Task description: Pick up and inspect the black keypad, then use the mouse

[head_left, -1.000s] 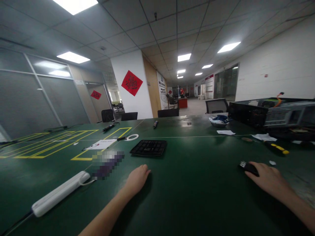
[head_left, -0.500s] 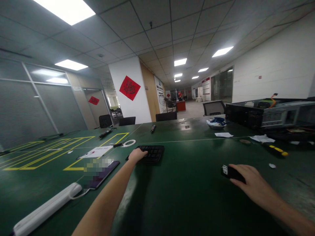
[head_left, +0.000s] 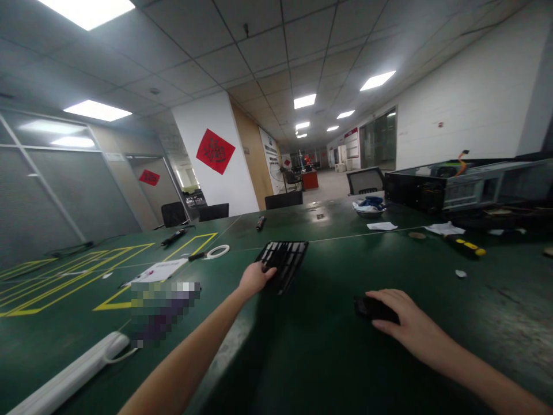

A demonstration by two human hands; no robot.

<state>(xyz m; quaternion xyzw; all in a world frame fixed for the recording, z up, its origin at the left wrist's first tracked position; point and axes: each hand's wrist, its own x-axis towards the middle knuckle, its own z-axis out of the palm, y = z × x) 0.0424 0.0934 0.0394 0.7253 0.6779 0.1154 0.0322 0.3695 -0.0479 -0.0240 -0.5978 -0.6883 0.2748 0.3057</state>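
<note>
My left hand (head_left: 256, 281) grips the near left edge of a black slotted panel (head_left: 288, 260), thumb on top. The panel is tilted over the green table, and light shows in its slots. Further right, my right hand (head_left: 400, 311) is closed around a small black block (head_left: 372, 309), which is low over or on the table; I cannot tell which. Its fingers hide part of the block.
A computer case (head_left: 432, 187) lies at the right, with a yellow-black screwdriver (head_left: 469, 246) near it. At the back are a bowl (head_left: 369, 208) and a paper (head_left: 382, 226). On the left are a tape roll (head_left: 218, 251) and a white power strip (head_left: 73, 374).
My left hand has moved right and tilted the panel up from its flatter position. My right hand has shifted left with the black block. The whole view has turned slightly.
</note>
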